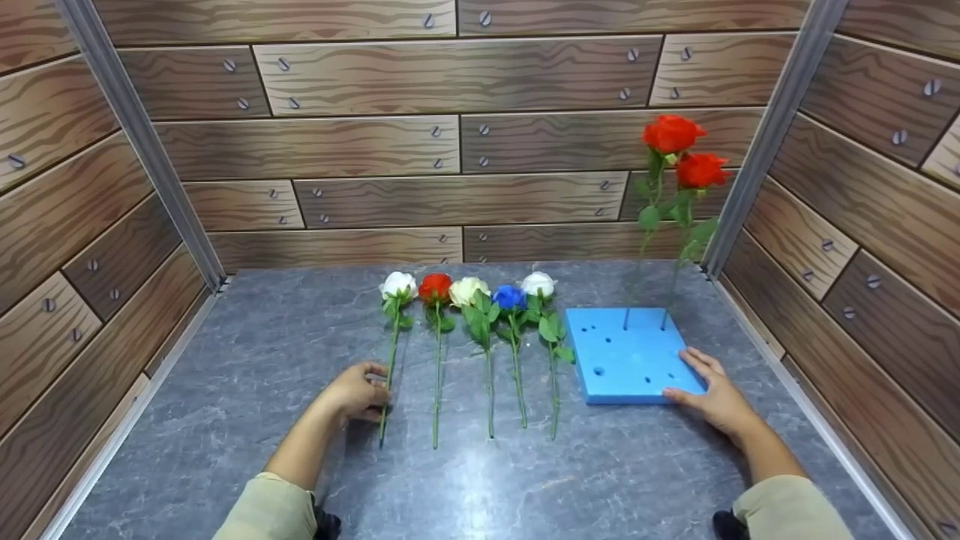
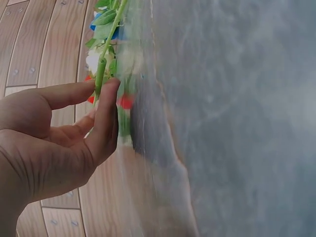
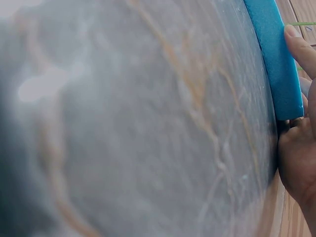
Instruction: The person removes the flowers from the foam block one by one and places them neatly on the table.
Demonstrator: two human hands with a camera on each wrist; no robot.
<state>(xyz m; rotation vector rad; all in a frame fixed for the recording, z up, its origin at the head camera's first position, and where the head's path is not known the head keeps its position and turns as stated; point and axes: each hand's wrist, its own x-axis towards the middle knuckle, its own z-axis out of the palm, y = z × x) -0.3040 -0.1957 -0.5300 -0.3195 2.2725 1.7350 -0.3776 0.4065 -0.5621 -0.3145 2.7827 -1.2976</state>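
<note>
A white rose [image 1: 397,285] lies leftmost in a row of artificial roses on the grey table. My left hand [image 1: 361,391] is at the lower part of its stem; the left wrist view has the green stem [image 2: 100,74] between the thumb and fingertips. My right hand [image 1: 712,397] holds the near right corner of a blue foam block [image 1: 630,367] with holes in its top. The thumb is at the front edge, the other fingers along the right side. Two red roses [image 1: 673,135] stand upright in the block's far holes.
Right of the leftmost stem lie a red rose [image 1: 435,287], a cream rose [image 1: 469,291], a blue rose [image 1: 510,298] and another white rose [image 1: 538,283], its leaves close to the block. Wood-patterned walls [image 1: 375,146] bound the table [image 1: 480,487] at the back and sides.
</note>
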